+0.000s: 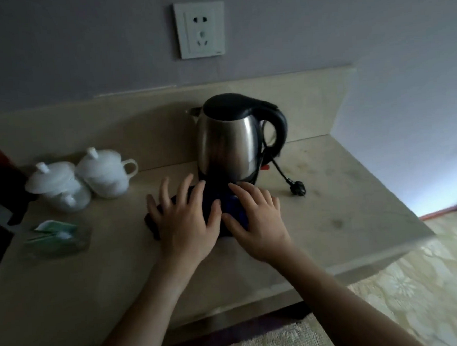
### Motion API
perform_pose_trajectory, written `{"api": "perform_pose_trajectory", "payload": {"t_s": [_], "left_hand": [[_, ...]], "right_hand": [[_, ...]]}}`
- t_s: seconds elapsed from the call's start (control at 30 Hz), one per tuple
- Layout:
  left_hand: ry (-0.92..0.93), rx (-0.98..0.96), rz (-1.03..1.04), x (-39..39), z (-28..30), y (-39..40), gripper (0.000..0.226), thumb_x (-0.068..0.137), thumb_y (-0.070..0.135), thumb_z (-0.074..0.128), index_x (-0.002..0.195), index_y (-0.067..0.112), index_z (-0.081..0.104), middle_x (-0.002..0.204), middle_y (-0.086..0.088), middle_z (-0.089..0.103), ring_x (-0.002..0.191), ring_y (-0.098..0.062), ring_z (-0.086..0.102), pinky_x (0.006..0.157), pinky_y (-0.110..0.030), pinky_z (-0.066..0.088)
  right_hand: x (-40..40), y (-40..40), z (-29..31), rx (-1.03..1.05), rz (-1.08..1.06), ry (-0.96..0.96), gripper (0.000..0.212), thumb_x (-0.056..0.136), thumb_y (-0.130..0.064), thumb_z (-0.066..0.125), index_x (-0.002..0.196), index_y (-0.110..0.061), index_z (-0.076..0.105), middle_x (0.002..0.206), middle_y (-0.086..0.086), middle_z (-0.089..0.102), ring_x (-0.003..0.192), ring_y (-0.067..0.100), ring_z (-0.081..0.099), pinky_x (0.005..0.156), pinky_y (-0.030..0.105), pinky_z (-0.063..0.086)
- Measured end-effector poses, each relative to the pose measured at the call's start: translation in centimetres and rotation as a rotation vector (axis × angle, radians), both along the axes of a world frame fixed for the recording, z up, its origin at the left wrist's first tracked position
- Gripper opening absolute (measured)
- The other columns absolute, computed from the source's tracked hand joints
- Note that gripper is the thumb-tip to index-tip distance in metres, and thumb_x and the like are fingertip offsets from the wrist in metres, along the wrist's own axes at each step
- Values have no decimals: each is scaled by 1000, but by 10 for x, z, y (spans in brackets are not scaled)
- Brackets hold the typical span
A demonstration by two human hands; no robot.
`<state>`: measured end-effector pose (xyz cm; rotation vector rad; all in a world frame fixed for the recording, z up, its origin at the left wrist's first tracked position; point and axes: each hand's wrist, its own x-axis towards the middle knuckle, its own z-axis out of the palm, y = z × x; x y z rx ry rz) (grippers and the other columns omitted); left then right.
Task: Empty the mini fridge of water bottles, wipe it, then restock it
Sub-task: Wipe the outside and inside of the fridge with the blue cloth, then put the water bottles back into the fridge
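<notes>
Both hands (219, 216) flat, fingers spread, on dark blue cloth (231, 208).

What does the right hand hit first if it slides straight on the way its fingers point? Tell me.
Most likely the kettle. The right hand lies flat on the dark blue cloth, fingers pointing up-left at the kettle's base, fingertips almost touching it already, though depth is hard to judge.

No readable text from my feed. Wall socket plate (200, 29): tiny mark at lower right corner, illegible. Green packets (55, 231): print too blurred.
</notes>
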<state>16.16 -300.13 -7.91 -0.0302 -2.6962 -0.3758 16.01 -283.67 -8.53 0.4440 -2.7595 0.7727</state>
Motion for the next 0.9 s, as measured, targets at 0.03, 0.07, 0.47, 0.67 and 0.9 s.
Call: {"api": "perform_pose_trajectory", "payload": {"t_s": [0.03,0.07,0.47,0.67,0.9], "left_hand": [[107,45,-81,6,8,17,47,94,48,43,127,21,62,136,-2,59,134,-35,44,107,-60,30],[204,99,-175,12,17,38,41,94,43,47,120,17,65,126,-3,65,124,-31,53,102,-54,38],[239,380,-1030,156,94,423,26,90,33,60,98,13,74,95,0,75,85,-21,68,76,-37,55],[199,472,-1428,284,110,588,28,89,35,65,103,13,75,96,-1,76,86,-20,69,77,-39,56],[73,534,-1658,353,116,703,41,88,47,55,106,15,73,95,2,74,84,-13,67,72,-37,58]], "right_hand": [[10,15,9,-41,-26,62,60,93,-59,44,144,-28,45,142,-7,51,130,15,42,107,34,30],[20,33,18,-79,-52,116,53,93,-55,47,137,-27,52,134,-8,58,124,13,48,104,31,34],[258,361,95,-141,-828,443,28,83,-15,77,110,-16,69,91,-8,70,84,11,64,77,40,56],[418,474,108,-72,-1245,567,27,83,-17,78,108,-16,69,90,-8,70,80,8,65,72,39,57],[498,561,113,-38,-1475,565,38,83,-30,80,116,-17,67,100,-3,72,82,8,64,70,26,56]]}}
